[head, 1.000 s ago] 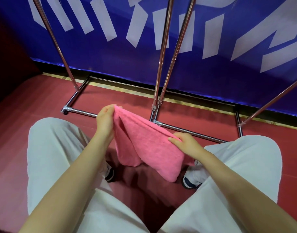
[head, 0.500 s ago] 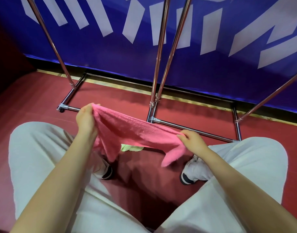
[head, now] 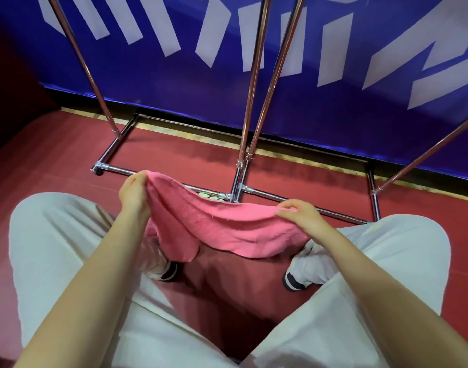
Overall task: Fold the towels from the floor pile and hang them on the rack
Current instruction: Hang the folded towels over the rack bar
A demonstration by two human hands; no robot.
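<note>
The left hand (head: pixel 133 191) pinches one upper corner of a pink towel (head: pixel 222 227), fingers curled over the edge with the cloth bunched under them. From there the towel runs across to the right, sagging in the middle, its top edge stretched between both hands and its lower part hanging loose above the red floor (head: pixel 41 160), with one flap drooping lower just right of the left hand. The right hand (head: pixel 297 215) grips the opposite end, thumb and fingers closed on the cloth.

Beyond both hands stands the rack (head: pixel 250 96), its metal poles rising from a base frame on the floor. No towel hangs on any part of it that is in view; the top rails are out of frame, so whether earlier ones are up there cannot be told. Just past the towel's upper edge, between the hands, a sliver of green cloth (head: pixel 210 196) lies by the base rail, probably part of the pile.

My reading: this towel is picked up and spread but not yet folded, so folding and hanging it remain, then at least the green one.
</note>
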